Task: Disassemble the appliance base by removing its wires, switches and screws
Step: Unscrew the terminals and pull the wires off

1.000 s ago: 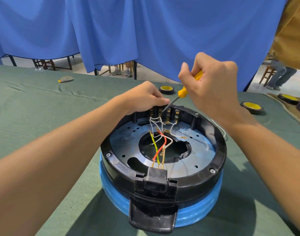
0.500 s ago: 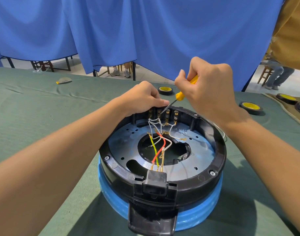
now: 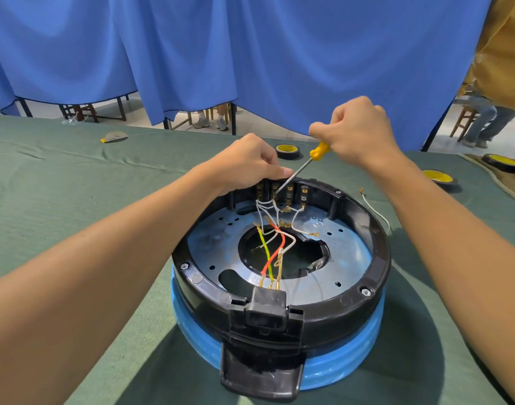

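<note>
**Screwdriver tip at the switches**

The appliance base [image 3: 379,258] sits mid-tabletop [image 3: 75,200], open side up for access. Inside lie a metal plate [image 3: 347,258], coloured wires [image 3: 268,252] and, on the far wall, switches [image 3: 304,192]. The left hand [image 3: 250,165] grips that far rim, seemingly steadying it. The right hand [image 3: 355,127] is fisted round a yellow screwdriver [image 3: 303,168].

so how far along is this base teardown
Done: one white wire lies loose on the cloth. In hand: the right hand holds a screwdriver against the switch terminals while the left hand grips the base rim. Left: the red wire, the yellow-green wire and the rim screws are still in place.
</note>
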A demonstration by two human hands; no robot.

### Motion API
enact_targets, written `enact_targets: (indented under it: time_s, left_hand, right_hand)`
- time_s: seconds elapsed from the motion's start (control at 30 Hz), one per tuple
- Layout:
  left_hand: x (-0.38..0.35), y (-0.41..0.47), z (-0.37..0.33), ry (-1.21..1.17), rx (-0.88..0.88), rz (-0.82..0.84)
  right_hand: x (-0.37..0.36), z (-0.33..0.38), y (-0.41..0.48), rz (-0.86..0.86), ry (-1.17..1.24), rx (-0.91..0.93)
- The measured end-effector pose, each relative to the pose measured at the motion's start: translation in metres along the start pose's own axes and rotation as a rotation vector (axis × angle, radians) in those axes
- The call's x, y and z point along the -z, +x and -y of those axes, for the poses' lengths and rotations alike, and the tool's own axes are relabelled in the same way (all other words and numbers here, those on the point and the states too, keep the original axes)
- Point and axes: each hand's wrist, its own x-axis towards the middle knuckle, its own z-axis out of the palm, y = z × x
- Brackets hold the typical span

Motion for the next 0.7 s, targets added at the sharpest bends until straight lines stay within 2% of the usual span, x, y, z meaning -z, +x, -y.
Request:
enact_targets:
  time_s: [0.17, 0.37, 0.5, 0.57, 0.7]
  left_hand:
    - [0.001, -0.001, 0.001, -0.011, -0.009, 0.010]
    - [0.000, 0.003, 0.005, -0.017, 0.002, -0.002]
    - [-0.001, 0.004, 0.006, -0.023, 0.005, -0.001]
    - [-0.001, 0.005, 0.007, -0.020, 0.003, 0.002]
    - [0.000, 0.004, 0.008, -0.010, -0.009, 0.001]
  right_hand:
    - [-0.005, -0.007, -0.003, 0.039, 0.025, -0.073]
    - [-0.002, -0.004, -0.009, -0.146, 0.062, 0.104]
    - [-0.001, 0.000, -0.016, -0.210, 0.084, 0.185]
    - [-0.002, -0.001, -0.019, -0.205, 0.075, 0.130]
    - [-0.004, -0.010, -0.023, -0.132, 0.105, -0.097]
